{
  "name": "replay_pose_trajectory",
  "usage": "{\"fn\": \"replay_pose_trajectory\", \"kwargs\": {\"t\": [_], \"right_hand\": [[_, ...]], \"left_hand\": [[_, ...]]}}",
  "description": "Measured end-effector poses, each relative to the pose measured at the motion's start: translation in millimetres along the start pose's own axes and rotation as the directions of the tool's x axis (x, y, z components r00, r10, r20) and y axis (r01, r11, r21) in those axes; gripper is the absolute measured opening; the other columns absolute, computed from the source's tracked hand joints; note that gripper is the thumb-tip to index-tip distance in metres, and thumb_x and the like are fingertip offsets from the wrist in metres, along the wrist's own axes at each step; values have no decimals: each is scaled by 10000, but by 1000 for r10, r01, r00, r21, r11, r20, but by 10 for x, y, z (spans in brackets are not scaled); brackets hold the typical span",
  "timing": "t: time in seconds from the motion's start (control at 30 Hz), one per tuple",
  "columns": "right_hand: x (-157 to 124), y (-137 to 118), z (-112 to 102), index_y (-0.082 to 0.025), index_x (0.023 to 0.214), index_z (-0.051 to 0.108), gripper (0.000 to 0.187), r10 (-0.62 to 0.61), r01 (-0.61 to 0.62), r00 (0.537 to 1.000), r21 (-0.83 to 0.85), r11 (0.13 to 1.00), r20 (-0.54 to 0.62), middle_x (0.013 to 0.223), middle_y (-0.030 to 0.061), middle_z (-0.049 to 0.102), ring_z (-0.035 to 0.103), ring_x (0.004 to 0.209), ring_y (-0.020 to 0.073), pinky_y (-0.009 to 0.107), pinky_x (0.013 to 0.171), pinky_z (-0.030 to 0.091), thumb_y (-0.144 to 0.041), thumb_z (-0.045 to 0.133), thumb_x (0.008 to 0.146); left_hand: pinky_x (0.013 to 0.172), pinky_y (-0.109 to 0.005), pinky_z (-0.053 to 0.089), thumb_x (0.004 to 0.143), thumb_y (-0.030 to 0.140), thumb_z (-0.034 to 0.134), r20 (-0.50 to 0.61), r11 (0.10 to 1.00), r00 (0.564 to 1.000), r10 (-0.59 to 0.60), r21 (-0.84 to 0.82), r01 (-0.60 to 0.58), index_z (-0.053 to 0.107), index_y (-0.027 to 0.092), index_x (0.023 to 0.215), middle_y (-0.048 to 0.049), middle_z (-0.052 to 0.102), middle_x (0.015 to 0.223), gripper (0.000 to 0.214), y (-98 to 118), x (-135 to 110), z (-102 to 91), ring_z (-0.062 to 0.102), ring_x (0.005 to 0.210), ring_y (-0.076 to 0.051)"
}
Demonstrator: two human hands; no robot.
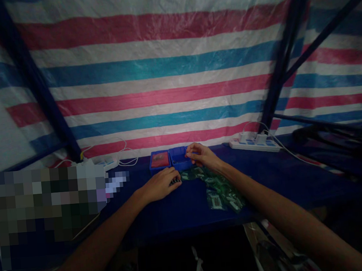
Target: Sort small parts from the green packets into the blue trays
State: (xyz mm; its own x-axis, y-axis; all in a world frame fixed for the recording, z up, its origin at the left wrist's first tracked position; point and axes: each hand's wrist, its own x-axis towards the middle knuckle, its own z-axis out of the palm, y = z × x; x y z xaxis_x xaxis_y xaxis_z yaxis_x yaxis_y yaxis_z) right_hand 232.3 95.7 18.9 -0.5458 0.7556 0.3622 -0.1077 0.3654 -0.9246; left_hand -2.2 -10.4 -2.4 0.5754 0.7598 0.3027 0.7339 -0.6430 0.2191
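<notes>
Dim overall, brightest across the middle of the striped sheet [169, 65], with a soft pale sheen along the upper creases. Falling off to deep shadow over the bench [174, 211] and to near black at the bottom and lower right. Only faint glints on the packets [216, 200], with fine detail lost in the gloom. Slightly soft around both hands [163, 183]. Stretched and smeared toward the edges, with posts [37, 84] leaning outward. Broken into coarse squares at left. Hard to place the light's source.
</notes>
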Motion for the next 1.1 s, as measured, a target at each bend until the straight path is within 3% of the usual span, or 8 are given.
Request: {"fn": "replay_pose_trajectory", "kwargs": {"t": [0.23,0.43,0.53,0.67,0.8,1.1], "right_hand": [[11,18,-16,-204,1060,602,457,5,-8,999,50,999,45,907,34,686,521,591,105,197,416,321,-588,735,852],[36,63,-26,-197,1035,631,419,84,-81,996,122,989,-13,673,-51,513,373,484,80,201,400,284,-558,731,847],[43,67,-25,-201,1059,629,396,84,-76,995,152,985,-47,696,-53,504,354,479,76,199,389,282,-515,729,841],[32,37,-21,-215,1112,617,409,33,-27,996,77,997,-80,885,2,626,439,527,79,196,400,320,-518,716,856],[18,12,-21,-220,1142,630,456,-31,30,997,-15,999,-68,976,32,656,503,574,92,212,432,369,-527,756,829],[60,45,-58,-183,1016,658,422,-43,29,995,-144,989,-93,701,-45,567,441,482,83,235,448,321,-439,833,730]], "left_hand": [[943,-352,481,1059,389,521,-6,1000,1000,-7,-10,7,618,229,1091,-50,632,1090,190,23,6,-20,600,1041,-220],[940,-347,479,1054,370,532,-4,1000,1000,-13,-18,13,617,233,1085,-47,632,1084,164,18,11,-15,603,1048,-218],[940,-347,477,1054,367,538,-3,1000,1000,-12,-16,12,616,233,1093,-43,631,1088,160,10,8,-5,603,1051,-217],[934,-345,479,1054,370,544,-6,1000,1000,-13,-13,13,614,233,1098,-41,629,1095,160,1,7,1,602,1054,-217],[938,-345,480,1059,376,539,-3,1000,1000,-14,-12,14,613,230,1097,-43,628,1095,168,8,10,-8,602,1058,-220],[924,-334,473,1056,364,550,-1,1000,1000,-12,10,12,614,225,1087,-35,625,1079,156,14,14,-2,598,1030,-212]]}}
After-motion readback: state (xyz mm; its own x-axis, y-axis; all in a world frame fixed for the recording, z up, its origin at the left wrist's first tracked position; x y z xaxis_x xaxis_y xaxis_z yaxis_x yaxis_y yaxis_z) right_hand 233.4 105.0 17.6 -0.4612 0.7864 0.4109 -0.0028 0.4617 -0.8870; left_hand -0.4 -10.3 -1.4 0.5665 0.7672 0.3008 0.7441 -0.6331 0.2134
